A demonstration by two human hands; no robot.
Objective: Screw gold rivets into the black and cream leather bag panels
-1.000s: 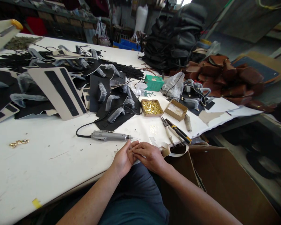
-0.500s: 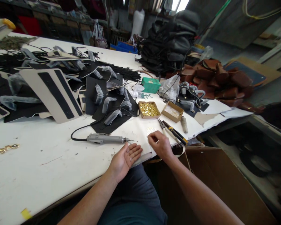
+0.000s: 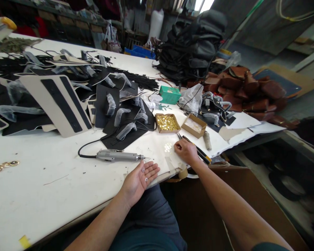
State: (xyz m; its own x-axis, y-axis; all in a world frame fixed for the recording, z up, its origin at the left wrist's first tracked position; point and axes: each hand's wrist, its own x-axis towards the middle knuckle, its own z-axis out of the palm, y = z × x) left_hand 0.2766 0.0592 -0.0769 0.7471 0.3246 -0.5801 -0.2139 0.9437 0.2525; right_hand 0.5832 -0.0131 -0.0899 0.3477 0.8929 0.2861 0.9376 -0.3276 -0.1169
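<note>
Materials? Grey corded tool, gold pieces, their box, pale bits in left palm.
Grey corded tool: plastic or painted metal, satin, judging by its soft highlights. Gold pieces: probably metal or plated, shiny, given the bright glints. Their box: likely cardboard, matte, by its plain brown walls. Pale bits in the left hand: perhaps plastic, from their whitish look; too small to judge finish.

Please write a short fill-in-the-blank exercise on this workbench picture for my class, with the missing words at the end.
1. The left hand, held palm ____, carries small pale pieces.
2. The cardboard box nearer the grey electric screwdriver holds pieces coloured ____.
3. The screwdriver's tip points to the picture's ____ side.
4. The tall heap of bags beside the brown bags is coloured ____.

Missing words: up; gold; right; black.
</note>
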